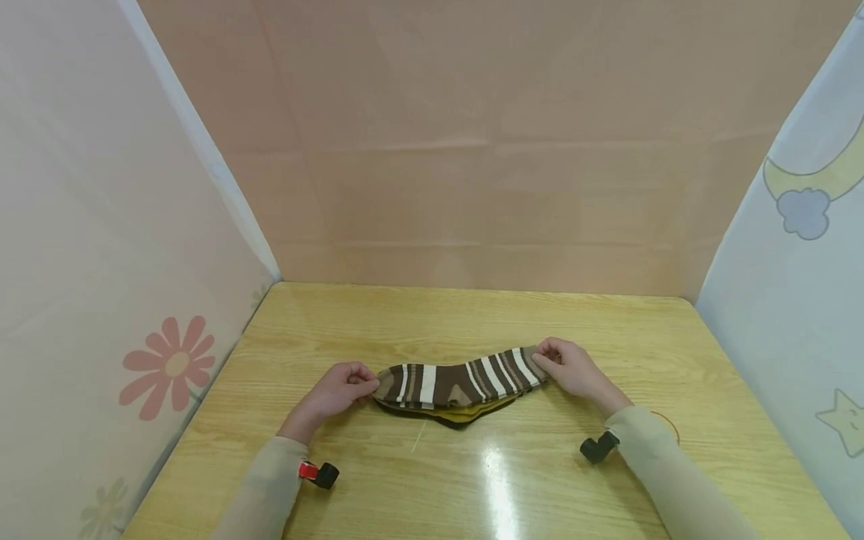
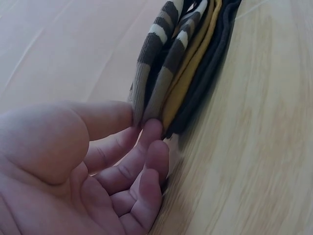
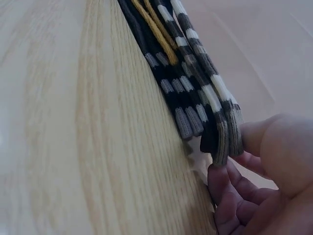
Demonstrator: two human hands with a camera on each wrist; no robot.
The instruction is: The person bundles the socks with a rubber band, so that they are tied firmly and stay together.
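Observation:
A brown sock with white and tan stripes (image 1: 445, 381) lies stretched sideways on top of a stack of socks. At its tan toe end, my left hand (image 1: 340, 391) pinches it between thumb and fingers. My right hand (image 1: 572, 369) pinches the ribbed cuff end. Beneath it, a mustard sock (image 1: 466, 412) and a dark sock (image 1: 454, 424) show along the near edge. The left wrist view shows two striped layers beside the mustard sock (image 2: 190, 73). Grey stripes mark the dark sock (image 3: 168, 87) in the right wrist view.
The stack is on a light wood table (image 1: 405, 487). A plain pinkish cloth wall (image 1: 486, 150) stands behind, with printed cloth panels on the left (image 1: 81, 225) and right (image 1: 803, 300). Small black devices (image 1: 598, 448) are strapped at both wrists.

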